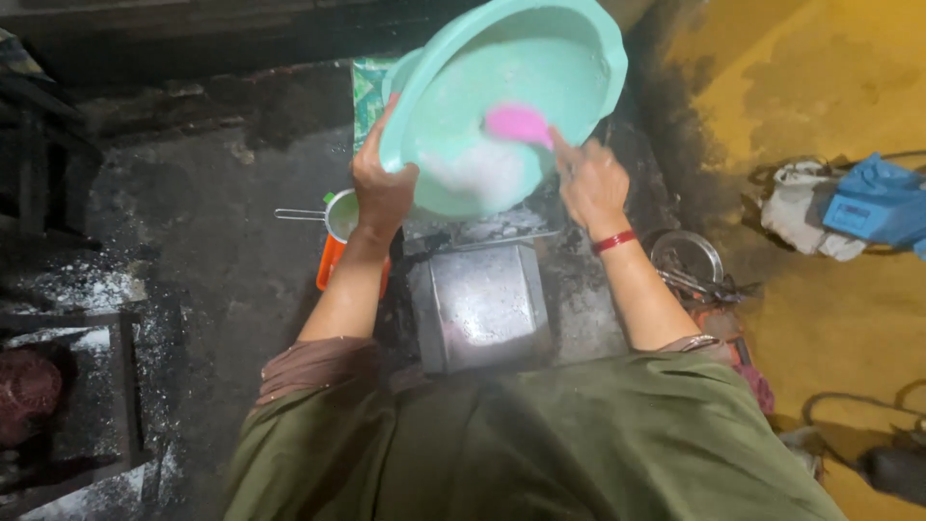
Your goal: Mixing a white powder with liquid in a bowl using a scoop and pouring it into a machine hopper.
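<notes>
My left hand (381, 188) grips the rim of a big turquoise plastic basin (502, 58), which is tilted up on edge toward me. White powder or batter (482, 169) lies in its lower part. My right hand (588, 183) holds a pink scoop (518, 123) inside the basin, against the white stuff. A red bangle is on my right wrist. Below the basin sits a square metal tin (482, 304).
A small steel sieve with a handle (333, 214) rests on an orange container (330, 262) at left. A round metal dish (687, 256) lies at right. Blue and white cloth (858, 207) lies on the yellow floor. A dark frame with white dust (87, 386) stands at left.
</notes>
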